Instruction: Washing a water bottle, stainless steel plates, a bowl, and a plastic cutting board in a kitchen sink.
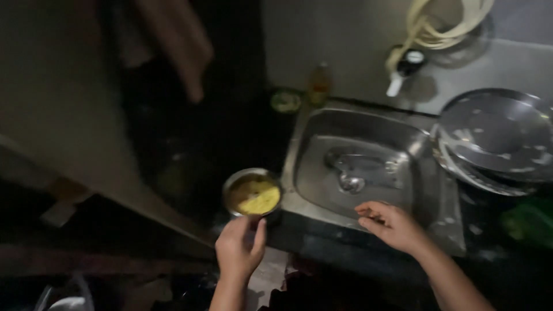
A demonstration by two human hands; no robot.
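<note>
A small round steel pot (252,196) with yellow food in it stands on the dark counter, just left of a steel sink (368,167). My left hand (239,246) grips the pot's near rim, thumb against its side. My right hand (389,223) hovers over the sink's front edge with fingers loosely curled and nothing in it. A spoon-like steel utensil (352,173) lies in the sink basin near the drain.
Stacked steel plates (495,141) sit at the right of the sink. A tap (406,66) with a coiled hose is on the back wall. A bottle (319,83) and a small green dish (286,102) stand behind the sink. Something green (527,222) lies at the far right.
</note>
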